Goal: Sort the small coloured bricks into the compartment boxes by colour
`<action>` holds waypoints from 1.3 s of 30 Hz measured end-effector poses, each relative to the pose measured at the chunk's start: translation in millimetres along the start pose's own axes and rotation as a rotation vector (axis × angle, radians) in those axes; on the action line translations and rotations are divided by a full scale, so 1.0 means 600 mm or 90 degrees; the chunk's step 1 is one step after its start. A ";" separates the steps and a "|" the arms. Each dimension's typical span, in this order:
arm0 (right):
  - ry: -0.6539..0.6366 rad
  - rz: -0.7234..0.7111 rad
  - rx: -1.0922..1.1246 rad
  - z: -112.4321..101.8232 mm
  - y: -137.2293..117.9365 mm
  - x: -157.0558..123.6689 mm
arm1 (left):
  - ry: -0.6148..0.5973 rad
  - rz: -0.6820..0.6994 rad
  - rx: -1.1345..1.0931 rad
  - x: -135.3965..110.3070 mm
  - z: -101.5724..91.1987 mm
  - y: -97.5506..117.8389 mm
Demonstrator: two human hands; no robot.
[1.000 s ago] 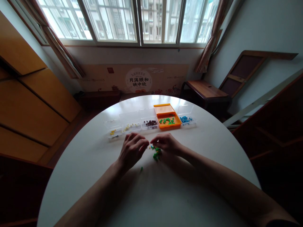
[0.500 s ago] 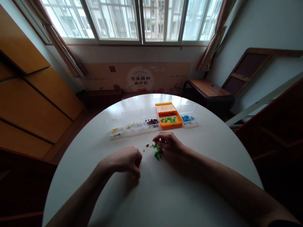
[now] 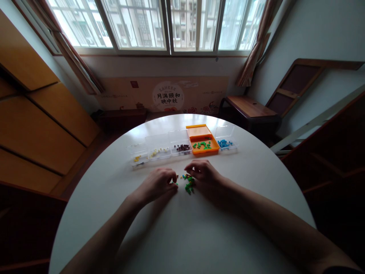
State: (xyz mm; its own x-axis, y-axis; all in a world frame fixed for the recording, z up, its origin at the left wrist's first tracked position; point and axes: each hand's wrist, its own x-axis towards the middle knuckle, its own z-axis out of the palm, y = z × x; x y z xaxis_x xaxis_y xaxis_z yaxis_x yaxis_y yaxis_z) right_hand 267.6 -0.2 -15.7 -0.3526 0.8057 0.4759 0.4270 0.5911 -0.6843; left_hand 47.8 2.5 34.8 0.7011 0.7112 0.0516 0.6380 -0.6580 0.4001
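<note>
Close to the middle of the table, a small loose pile of green building-block pieces lies with a few yellow, brown and blue bits. My left hand is just left of it, thumb and forefinger closed around a tiny green block piece. Over the pile's right side my right hand rests, fingers curled and tips near the upper edge of the pieces. Whatever its fingertips hold, if anything, is too small to make out.
Behind the hands stand an open orange box with green pieces, a clear box with blue ones, and clear boxes with yellow, cream and dark brown pieces. The white round table ends in a curved edge.
My left hand has moved up and right, from the bare tabletop to the left side of the pile. My right hand stays almost where it was.
</note>
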 end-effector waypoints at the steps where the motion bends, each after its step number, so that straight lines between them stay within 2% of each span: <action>1: -0.001 0.000 -0.001 0.000 0.001 0.000 | 0.012 0.016 -0.005 0.000 0.001 -0.003; 12: -0.009 0.008 0.020 0.000 -0.006 0.003 | 0.044 0.112 0.032 0.006 0.016 -0.007; 15: -0.010 0.010 0.023 0.001 -0.007 0.002 | 0.102 0.096 0.010 0.009 0.022 -0.004; 19: 0.009 -0.002 0.009 0.004 -0.011 0.000 | 0.177 0.057 -0.107 0.014 0.025 0.002; 23: 0.023 -0.045 -0.011 0.002 -0.022 -0.002 | 0.194 0.027 -0.198 0.017 0.027 0.006; 29: 0.036 -0.099 -0.029 0.004 -0.025 -0.001 | 0.210 -0.009 -0.188 0.019 0.032 0.002; 34: 0.027 -0.039 0.009 0.012 -0.022 -0.004 | 0.211 -0.021 -0.202 0.022 0.037 0.000; 39: 0.080 -0.011 -0.011 0.003 -0.005 0.006 | 0.242 -0.010 -0.206 0.024 0.039 0.004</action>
State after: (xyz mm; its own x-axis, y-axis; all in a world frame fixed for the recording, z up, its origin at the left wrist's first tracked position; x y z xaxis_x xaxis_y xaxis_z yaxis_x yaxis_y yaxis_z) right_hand 263.6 1.0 -12.7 -0.2535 0.7934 0.5534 0.4360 0.6044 -0.6668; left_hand 66.8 5.0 15.1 0.4884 0.8000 0.3484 0.4735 -0.5784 0.6643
